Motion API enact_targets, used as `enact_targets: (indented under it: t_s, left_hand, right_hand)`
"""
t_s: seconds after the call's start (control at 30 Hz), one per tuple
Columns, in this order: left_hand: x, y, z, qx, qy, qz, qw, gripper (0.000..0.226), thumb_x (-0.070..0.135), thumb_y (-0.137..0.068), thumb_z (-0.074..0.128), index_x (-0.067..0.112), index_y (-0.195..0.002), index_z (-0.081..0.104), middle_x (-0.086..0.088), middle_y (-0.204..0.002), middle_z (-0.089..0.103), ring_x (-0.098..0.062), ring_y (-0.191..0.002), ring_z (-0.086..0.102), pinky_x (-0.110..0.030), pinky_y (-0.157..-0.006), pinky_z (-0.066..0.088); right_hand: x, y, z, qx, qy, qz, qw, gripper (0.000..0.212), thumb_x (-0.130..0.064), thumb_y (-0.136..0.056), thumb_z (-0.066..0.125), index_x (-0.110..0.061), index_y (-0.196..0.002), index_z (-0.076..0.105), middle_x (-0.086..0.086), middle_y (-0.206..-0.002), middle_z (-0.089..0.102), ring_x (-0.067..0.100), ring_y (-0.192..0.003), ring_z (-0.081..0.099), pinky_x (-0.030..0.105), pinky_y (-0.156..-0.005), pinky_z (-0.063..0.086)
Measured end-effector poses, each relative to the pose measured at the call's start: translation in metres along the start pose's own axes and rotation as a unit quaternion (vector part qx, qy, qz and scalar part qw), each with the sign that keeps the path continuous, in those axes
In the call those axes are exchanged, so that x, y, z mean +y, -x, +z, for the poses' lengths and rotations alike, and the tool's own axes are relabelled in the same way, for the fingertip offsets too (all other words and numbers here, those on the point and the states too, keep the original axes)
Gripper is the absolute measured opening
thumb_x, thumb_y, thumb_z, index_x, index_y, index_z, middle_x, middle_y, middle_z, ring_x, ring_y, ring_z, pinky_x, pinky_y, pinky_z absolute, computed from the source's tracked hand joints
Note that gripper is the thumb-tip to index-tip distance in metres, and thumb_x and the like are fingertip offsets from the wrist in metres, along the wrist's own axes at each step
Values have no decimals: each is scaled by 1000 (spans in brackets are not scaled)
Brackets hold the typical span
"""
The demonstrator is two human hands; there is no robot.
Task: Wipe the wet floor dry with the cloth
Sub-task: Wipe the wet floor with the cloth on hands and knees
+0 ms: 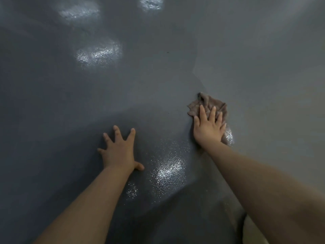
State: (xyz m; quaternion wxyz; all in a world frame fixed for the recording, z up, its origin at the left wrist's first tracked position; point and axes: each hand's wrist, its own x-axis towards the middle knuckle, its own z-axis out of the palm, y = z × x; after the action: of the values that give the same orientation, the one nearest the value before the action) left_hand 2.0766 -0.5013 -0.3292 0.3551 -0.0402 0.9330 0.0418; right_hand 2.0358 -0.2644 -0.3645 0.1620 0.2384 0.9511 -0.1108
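Here, floor (158,76): grey, pebbled, with shiny wet patches between the arms and farther ahead.
Cloth (205,104): brownish, crumpled, lying on the floor at right, under the right hand.
Right hand (208,127): flat on the cloth, fingers (212,113) straight, pressing it down.
Left hand (119,150): spread on bare floor, fingers released, holding nothing.
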Motion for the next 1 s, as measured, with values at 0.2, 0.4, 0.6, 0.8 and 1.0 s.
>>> enact_targets:
  t_s: [0.2, 0.4, 0.6, 0.8, 1.0]
  left_hand:
    - [3, -3, 0, -4, 12, -10, 1000, 124, 49, -63, 82, 34, -149, -6, -15, -154, -22, -48, -141, -7, -62, -106, 26]
    - [3, -5, 1, -9, 28, -7, 1000, 124, 44, -62, 83, 32, -149, -4, -18, -153, -22, -51, -139, -7, -65, -104, 25]
    - [4, -8, 2, -17, 23, -2, 1000, 125, 43, -63, 83, 31, -149, -6, -20, -152, -23, -53, -138, -10, -68, -104, 23]
    - [2, -8, -1, -16, 32, 2, 999, 125, 44, -62, 83, 30, -150, -6, -19, -153, -22, -52, -138, -11, -68, -105, 20]
    - [-27, 6, 10, 93, 249, 14, 964, 99, 14, -81, 71, 14, -151, 1, -12, -158, -5, -27, -146, -1, -40, -116, 9]
  right_hand:
    - [-38, -50, -14, -7, 14, -22, 1000, 54, -49, -100, 20, -37, -150, 6, 2, -160, -8, 28, -146, -11, 51, -115, -6]
    - [-84, -82, -21, -12, 22, -48, 999, 54, -50, -99, 18, -37, -150, 6, 2, -160, -9, 28, -145, -13, 52, -115, -7]
    - [-131, -85, -19, -33, 29, -108, 993, 53, -50, -100, 18, -36, -151, 7, 2, -160, -9, 28, -145, -13, 53, -115, -6]
    - [-161, -34, 3, -42, 89, -281, 954, 50, -47, -101, 20, -38, -150, 12, 1, -160, -4, 26, -146, -9, 50, -115, -5]
    - [-137, 66, 41, -49, 94, -383, 917, 50, -46, -100, 25, -38, -149, 19, -2, -160, 2, 23, -147, -4, 46, -115, -6]
